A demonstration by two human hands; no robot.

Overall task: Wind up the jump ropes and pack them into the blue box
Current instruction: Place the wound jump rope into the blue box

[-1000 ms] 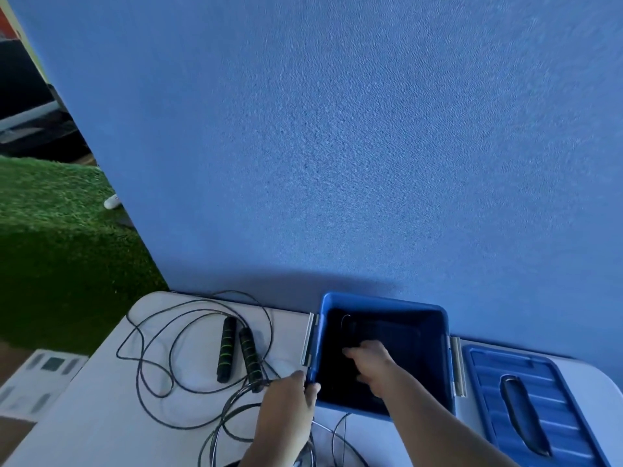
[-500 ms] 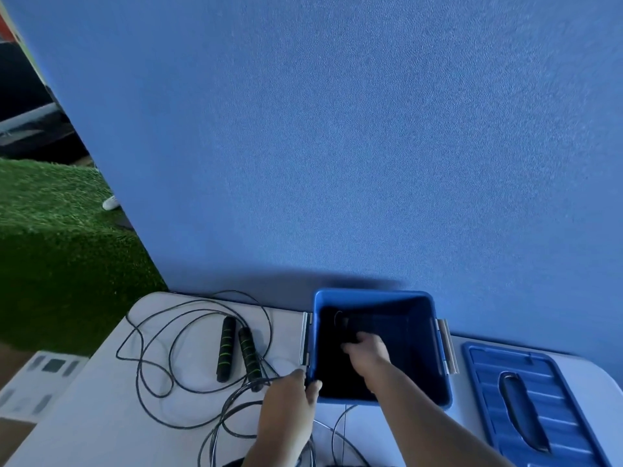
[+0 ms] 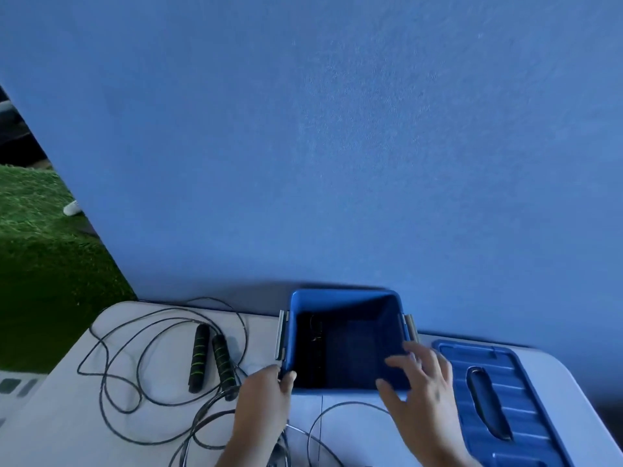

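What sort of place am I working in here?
Probably an indoor staged work area, though I can't be sure: a white table stands against a tall blue partition, and artificial green turf covers the floor to the left. The blue box sits open on the table, lid off.

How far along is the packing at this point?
Done: lid off, lying right of the blue box; something dark inside, unclear what. In hand: left hand grips the box's near corner, right hand spread-fingered at its right rim. Left: green-striped rope and a second cord lie unwound beside it.
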